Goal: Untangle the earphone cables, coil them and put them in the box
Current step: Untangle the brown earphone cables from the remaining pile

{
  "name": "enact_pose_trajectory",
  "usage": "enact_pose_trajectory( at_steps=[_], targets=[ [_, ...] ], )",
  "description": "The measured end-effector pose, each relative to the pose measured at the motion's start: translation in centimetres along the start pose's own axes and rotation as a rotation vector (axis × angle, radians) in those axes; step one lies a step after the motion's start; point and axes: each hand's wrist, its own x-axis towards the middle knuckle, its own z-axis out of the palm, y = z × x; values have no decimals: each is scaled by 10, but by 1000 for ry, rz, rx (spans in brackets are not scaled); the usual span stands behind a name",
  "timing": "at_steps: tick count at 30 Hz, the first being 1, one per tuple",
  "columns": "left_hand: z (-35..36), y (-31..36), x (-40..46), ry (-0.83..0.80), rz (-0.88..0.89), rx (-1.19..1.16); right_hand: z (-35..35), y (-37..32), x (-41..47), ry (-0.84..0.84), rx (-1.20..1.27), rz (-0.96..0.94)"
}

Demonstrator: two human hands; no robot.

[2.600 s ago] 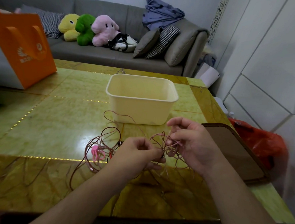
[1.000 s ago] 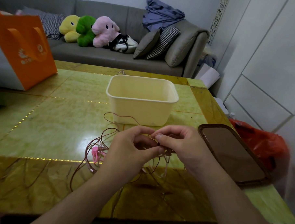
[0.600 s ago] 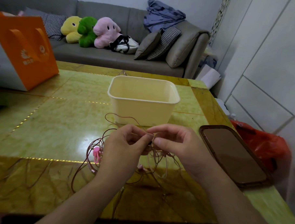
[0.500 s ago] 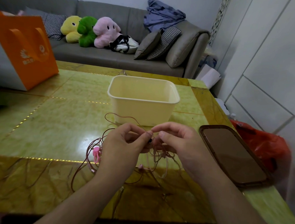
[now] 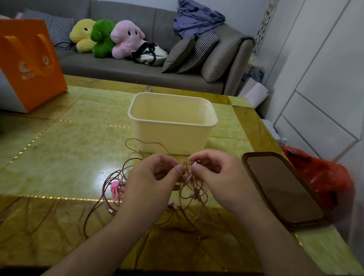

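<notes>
Dim, bluish room light around me; a white glare patch on the glossy yellow-green marble table (image 5: 98, 177); wide-angle bending at the edges; my forearms slightly soft.

- The orange paper bag (image 5: 29, 64), at about ten o'clock on the table, carries a pale printed emblem with a short line of characters under it, and a second small round mark to its right; all are too blurred and small to read.
- No other writing, brand, number or sign can be read anywhere.
</notes>
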Motion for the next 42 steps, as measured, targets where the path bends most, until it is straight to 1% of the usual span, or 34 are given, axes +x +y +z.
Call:
enact_pose_trajectory(
  at_steps=[5, 9, 11, 14, 17, 19, 21, 23, 24, 25, 26, 27, 28, 30, 32, 34, 37, 39, 40, 42],
  targets=[
    [0, 0, 0, -33, -15, -27, -4, 4, 6, 79, 134, 84],
    [0, 0, 0, -102, 30, 26, -1, 5, 6, 143, 80, 54],
    [-1, 2, -2, -155, 62, 56, 0, 6, 6, 140, 61, 18],
    [-1, 3, -5, -233, 84, 101, 1, 5, 5, 75, 63, -19],
    [1, 1, -6, -262, 116, 156, 5, 6, 6, -47, 84, 2],
    [1, -1, -6, -254, 119, 153, 4, 7, 7, -94, 82, 30],
    [1, -2, -4, -226, 111, 115, -4, 4, 5, -117, 137, 64],
    [0, -2, -1, -187, 93, 43, -15, 0, 3, -212, 242, 42],
    [-1, -2, 0, -183, 79, -2, -19, -2, 1, -280, 244, 17],
    [-1, -1, 1, -195, 62, -48, -20, -2, 0, -327, 158, -22],
    [-2, 0, 2, -218, 51, -82, -19, -1, -1, -330, 6, -73],
    [-2, 1, 3, -241, 48, -97, -16, 3, 0, -290, -150, -111],
    [-2, 2, 3, -258, 50, -94, -14, 7, 2, -225, -256, -121],
    [-3, 2, 3, -260, 52, -81, -13, 9, 5, -97, -308, -61],
    [-4, 3, 4, -235, 37, -97, -19, 9, 7, -38, -195, 71],
    [-7, 5, 5, -201, 11, -124, -26, 5, 8, 11, 15, 190],
    [-12, 7, 9, -123, 0, -77, -33, 3, 9, 132, 231, 239],
    [-16, 4, 13, -78, -30, 37, -37, 4, 11, 264, 291, 256],
    [-19, 2, 16, -81, -58, 122, -39, 5, 11, 328, 302, 263],
    [-26, -4, 20, -164, -109, 351, -44, 7, 11, 415, 261, 265]
  ],
)
